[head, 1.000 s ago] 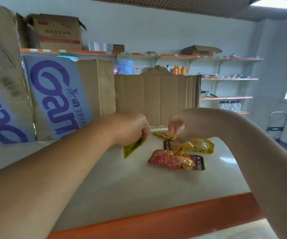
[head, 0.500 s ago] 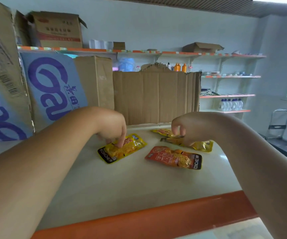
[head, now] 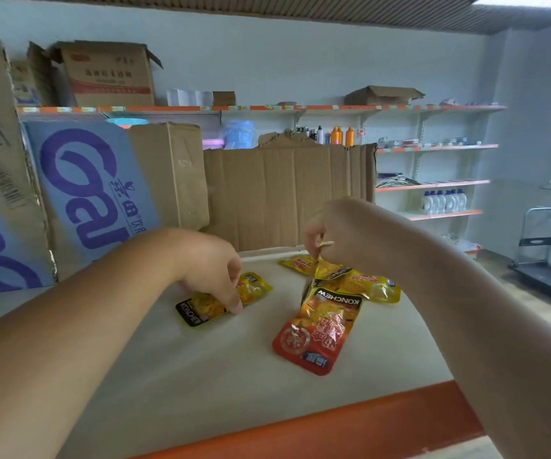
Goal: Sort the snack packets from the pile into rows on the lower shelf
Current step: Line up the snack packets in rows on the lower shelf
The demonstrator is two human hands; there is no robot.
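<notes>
On the white lower shelf (head: pixel 201 376) a yellow snack packet (head: pixel 201 306) lies flat at the left, and my left hand (head: pixel 211 270) rests its fingertips on it. My right hand (head: pixel 337 233) pinches the top corner of a yellow packet (head: pixel 325 271) and holds it up off the pile. An orange packet (head: pixel 317 332) lies just below, its black end leaning against the lifted one. Behind them, two more yellow packets (head: pixel 373 286) (head: pixel 295 261) lie on the shelf.
Cardboard boxes (head: pixel 287 193) stand along the back of the shelf, with a blue-printed box (head: pixel 92 190) at the left. An orange strip (head: pixel 317 422) marks the shelf's front edge. Wall shelves (head: pixel 433 185) with bottles and a hand trolley (head: pixel 539 256) are at the right.
My left hand set a yellow packet down flat at the left and stays on it. My right hand rose with a yellow packet's corner. The orange packet turned to point its black end backward.
</notes>
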